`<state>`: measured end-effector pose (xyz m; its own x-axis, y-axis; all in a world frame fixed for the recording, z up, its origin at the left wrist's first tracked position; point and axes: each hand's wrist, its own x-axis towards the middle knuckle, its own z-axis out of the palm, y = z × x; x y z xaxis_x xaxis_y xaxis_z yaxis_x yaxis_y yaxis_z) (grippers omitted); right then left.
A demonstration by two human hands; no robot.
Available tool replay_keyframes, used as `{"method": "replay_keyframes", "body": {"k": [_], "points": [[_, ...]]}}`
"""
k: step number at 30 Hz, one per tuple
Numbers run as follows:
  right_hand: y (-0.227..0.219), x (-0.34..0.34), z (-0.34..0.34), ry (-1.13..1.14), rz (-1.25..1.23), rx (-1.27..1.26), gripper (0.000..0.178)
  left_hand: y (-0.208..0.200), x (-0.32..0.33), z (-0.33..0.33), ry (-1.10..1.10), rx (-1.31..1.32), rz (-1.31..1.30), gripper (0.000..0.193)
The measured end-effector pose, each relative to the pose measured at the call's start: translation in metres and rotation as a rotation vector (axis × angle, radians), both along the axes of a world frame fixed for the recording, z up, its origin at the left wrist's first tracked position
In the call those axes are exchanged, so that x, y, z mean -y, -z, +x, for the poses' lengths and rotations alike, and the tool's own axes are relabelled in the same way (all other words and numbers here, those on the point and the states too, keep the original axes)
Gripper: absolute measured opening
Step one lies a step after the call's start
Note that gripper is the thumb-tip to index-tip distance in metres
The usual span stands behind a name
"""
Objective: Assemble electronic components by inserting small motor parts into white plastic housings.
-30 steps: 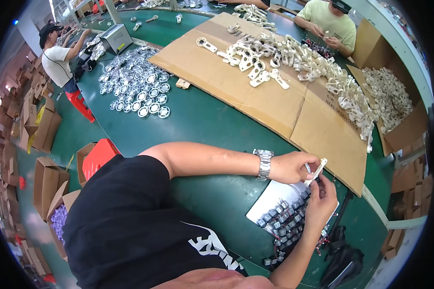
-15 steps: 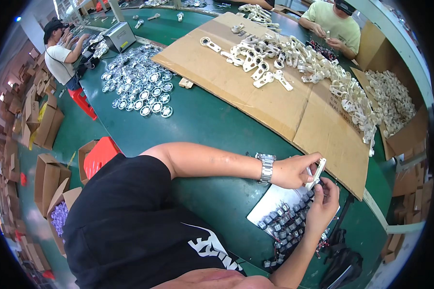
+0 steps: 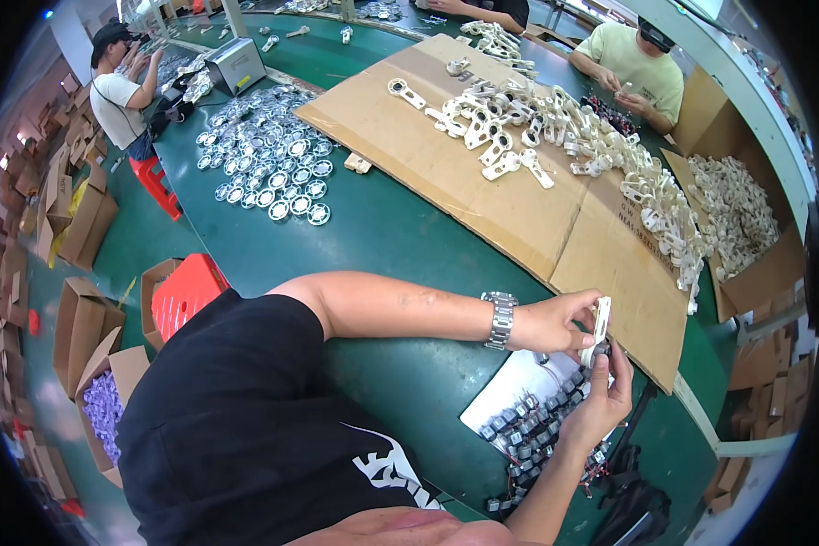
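My left hand [image 3: 555, 325], with a metal watch on its wrist, pinches a long white plastic housing [image 3: 602, 314] held upright. From below, my right hand [image 3: 602, 393] has its thumb and fingers closed around a small dark motor [image 3: 595, 353] at the housing's lower end. How far the motor sits inside the housing is hidden by my fingers. Under my hands, many small grey motors with wires [image 3: 528, 428] lie on a white sheet [image 3: 487, 400] on the green table.
A cardboard sheet [image 3: 482, 196] bears a pile of white housings [image 3: 564, 123]. Silver rings [image 3: 282, 168] are spread at the left. A box of white parts [image 3: 737, 205] stands at the right. One person [image 3: 642, 68] works across the table, another [image 3: 123, 91] far left. A black bag [image 3: 628, 510] lies near right.
The motor now shows against the housing's lower end, with my right hand up close beneath it. The housing stands more upright than before. My view has shifted slightly.
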<state>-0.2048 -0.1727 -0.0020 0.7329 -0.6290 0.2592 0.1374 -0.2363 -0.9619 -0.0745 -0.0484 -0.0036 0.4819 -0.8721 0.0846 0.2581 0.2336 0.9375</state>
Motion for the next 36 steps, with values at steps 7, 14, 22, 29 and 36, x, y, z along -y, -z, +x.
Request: {"method": "replay_keyframes", "body": {"k": [7, 14, 22, 29, 36], "points": [[0.001, -0.002, -0.002, -0.085, 0.266, -0.075, 0.029, 0.002, -0.002, 0.008, -0.030, 0.210, -0.027, 0.035], [-0.002, -0.009, 0.003, 0.006, -0.004, -0.052, 0.030, 0.007, 0.004, 0.006, -0.106, 0.199, -0.065, 0.032], [0.002, -0.007, -0.003, 0.093, -0.475, -0.100, 0.022, 0.005, 0.001, 0.003, -0.083, 0.140, -0.056, 0.034], [0.001, 0.009, -0.002, -0.099, 0.077, -0.044, 0.034, -0.002, 0.003, 0.004, -0.010, 0.222, -0.195, 0.034], [-0.021, 0.009, -0.006, -0.494, 0.506, -0.110, 0.049, -0.014, -0.009, 0.011, 0.082, 0.287, -0.146, 0.032]]}}
